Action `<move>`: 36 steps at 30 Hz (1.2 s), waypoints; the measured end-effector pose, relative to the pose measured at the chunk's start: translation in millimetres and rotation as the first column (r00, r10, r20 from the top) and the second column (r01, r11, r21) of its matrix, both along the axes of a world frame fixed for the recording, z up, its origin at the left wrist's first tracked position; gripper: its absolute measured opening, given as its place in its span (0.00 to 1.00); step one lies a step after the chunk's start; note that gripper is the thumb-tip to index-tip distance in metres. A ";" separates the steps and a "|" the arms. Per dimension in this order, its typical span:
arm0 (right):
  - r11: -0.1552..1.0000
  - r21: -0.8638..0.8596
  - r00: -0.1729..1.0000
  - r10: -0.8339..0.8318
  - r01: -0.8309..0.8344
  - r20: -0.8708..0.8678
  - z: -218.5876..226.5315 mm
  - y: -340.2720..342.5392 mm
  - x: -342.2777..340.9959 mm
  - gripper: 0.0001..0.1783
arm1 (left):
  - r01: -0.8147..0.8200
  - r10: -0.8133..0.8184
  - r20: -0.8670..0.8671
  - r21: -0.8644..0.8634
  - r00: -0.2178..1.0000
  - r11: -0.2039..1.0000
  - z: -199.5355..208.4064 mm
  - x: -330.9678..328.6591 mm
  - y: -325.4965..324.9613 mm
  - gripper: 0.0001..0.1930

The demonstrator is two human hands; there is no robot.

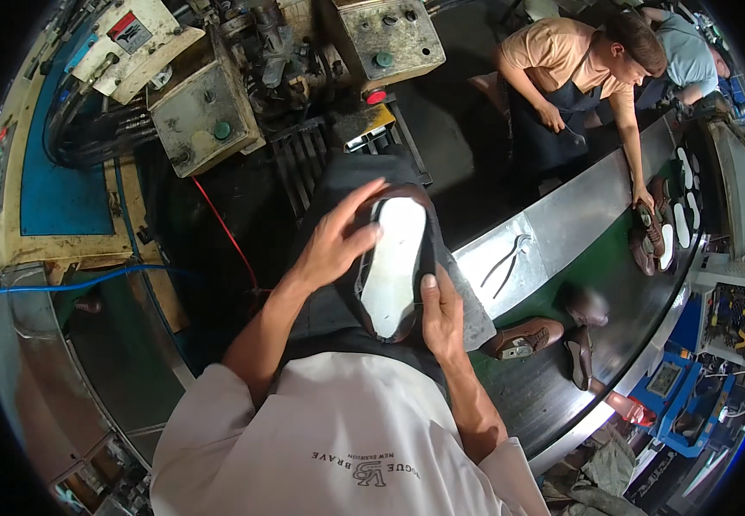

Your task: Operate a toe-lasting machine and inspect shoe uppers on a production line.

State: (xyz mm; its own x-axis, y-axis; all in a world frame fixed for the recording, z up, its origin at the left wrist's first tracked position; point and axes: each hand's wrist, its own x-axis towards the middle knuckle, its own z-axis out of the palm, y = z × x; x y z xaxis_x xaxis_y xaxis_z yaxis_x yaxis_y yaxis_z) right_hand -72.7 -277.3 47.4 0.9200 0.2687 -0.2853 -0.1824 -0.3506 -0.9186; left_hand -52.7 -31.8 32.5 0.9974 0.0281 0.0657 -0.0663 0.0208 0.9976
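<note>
A dark brown shoe upper (424, 225) lies sole side up over my lap, and a long white insole (396, 268) fills its underside. My left hand (335, 239) grips the upper's left side near the far end, the thumb at the insole's edge and the fingers stretched along the outside. On the near right side, my right hand (441, 316) holds the upper, its thumb on the edge and the other fingers mostly hidden below. A dark apron (321, 297) covers my lap underneath.
Pliers (507, 265) lie on a metal ledge (553, 232) at right. Beside it, a conveyor carries a brown shoe (527, 338) and a dark upper (579, 357). A co-worker (575, 73) reaches toward brown shoes (646, 236). Ahead stand machine control boxes (205, 107); a blue hose (89, 282) runs at left.
</note>
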 end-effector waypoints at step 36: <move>0.995 0.033 0.977 0.087 -0.095 0.194 -0.1 40.1 65.1 0.46 | -0.078 0.075 0.018 0.229 0.997 0.970 7.8 19.2 -21.6 0.28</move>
State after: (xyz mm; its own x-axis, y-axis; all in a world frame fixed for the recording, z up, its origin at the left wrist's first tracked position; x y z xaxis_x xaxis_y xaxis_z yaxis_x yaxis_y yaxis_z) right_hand -7.7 -237.2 47.3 0.9278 0.3615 -0.0921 0.0300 -0.3184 -0.9475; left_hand -33.6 -53.4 40.3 0.9922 0.0874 0.0888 -0.0683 -0.2142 0.9744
